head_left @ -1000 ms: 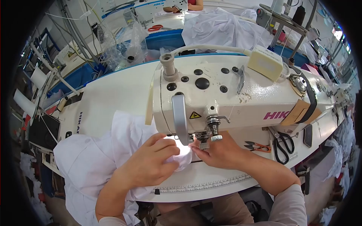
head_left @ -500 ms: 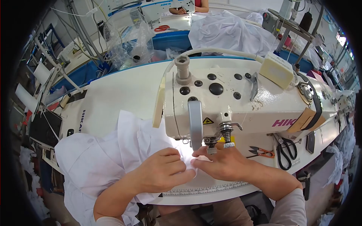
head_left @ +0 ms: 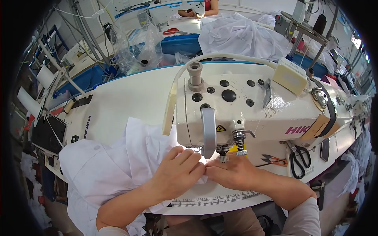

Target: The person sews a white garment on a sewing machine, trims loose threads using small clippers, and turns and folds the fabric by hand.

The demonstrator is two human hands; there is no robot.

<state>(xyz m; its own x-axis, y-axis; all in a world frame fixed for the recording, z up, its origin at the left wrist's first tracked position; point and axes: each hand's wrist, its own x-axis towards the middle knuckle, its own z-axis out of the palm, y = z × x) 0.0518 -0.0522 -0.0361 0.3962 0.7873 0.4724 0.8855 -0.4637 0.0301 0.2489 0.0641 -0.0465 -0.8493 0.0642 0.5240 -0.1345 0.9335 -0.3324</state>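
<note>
Head view. We find the white fabric (head_left: 106, 165) bunched on the left of the sewing table (head_left: 126, 94); its near part hangs over the front edge and its far end runs in beneath the head of the sewing machine (head_left: 252, 112). The stitching point is hidden from us by the grey lever (head_left: 208, 133), the machine head and the hands.

Left hand (head_left: 179, 169): back toward us, fingers bent over the fabric near the lit spot. The fingertips are partly covered, so we cannot say whether they pinch the cloth or only press it.

Right hand (head_left: 230, 173): fingers folded in, tip region meeting the left hand at the fabric's edge; upper part behind the tension knob (head_left: 223, 159). Its grip, too, we cannot determine.

Right of the right hand we log orange-handled snips (head_left: 275, 160) and black-handled scissors (head_left: 300, 159), the latter's blades partly hidden under the machine arm. The lettering on the arm breaks off at a cardboard piece (head_left: 316, 126). The ruler strip (head_left: 220, 199) is partly covered by the right forearm. Across the way, a co-worker's arm (head_left: 213, 8) is cut off by the top edge.
</note>
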